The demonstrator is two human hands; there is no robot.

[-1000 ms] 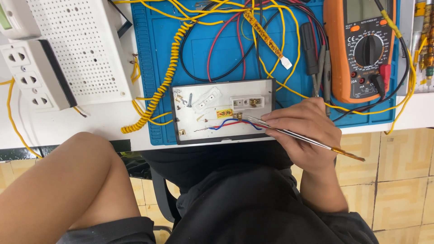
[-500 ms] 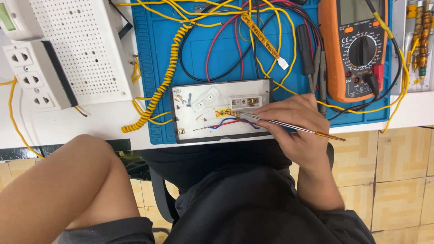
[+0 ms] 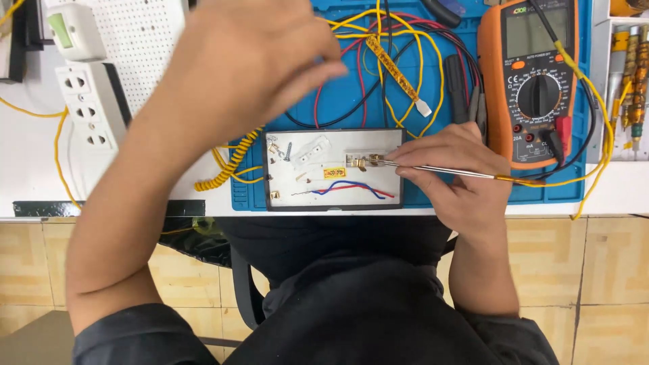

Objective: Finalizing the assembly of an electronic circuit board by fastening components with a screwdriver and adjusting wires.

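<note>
In the head view the right hand [image 3: 460,172] is closed around a thin metal screwdriver [image 3: 446,171] with an amber handle, gripped between thumb and fingertips like a pen; its tip lies on a small brass terminal piece [image 3: 364,161] inside a shallow white tray [image 3: 333,203] with a dark rim; the tray rests on a blue work mat [image 3: 419,88] at the near edge of the white tabletop [image 3: 27,182]; in the tray, left of the terminal piece, lie a white plastic part [image 3: 311,150], a small screw [image 3: 288,151], a yellow label [image 3: 334,173] and short red and blue wires [image 3: 351,189]; the left hand [image 3: 250,54] is raised above the mat, blurred, fingers loosely curled and holding nothing that can be made out; beneath it, a coiled yellow cable [image 3: 230,162] runs off the mat; red, yellow and black leads [image 3: 378,61] loop behind the tray; an orange multimeter [image 3: 537,81] stands just right of the right hand; a white socket strip [image 3: 91,111] lies far left.
</note>
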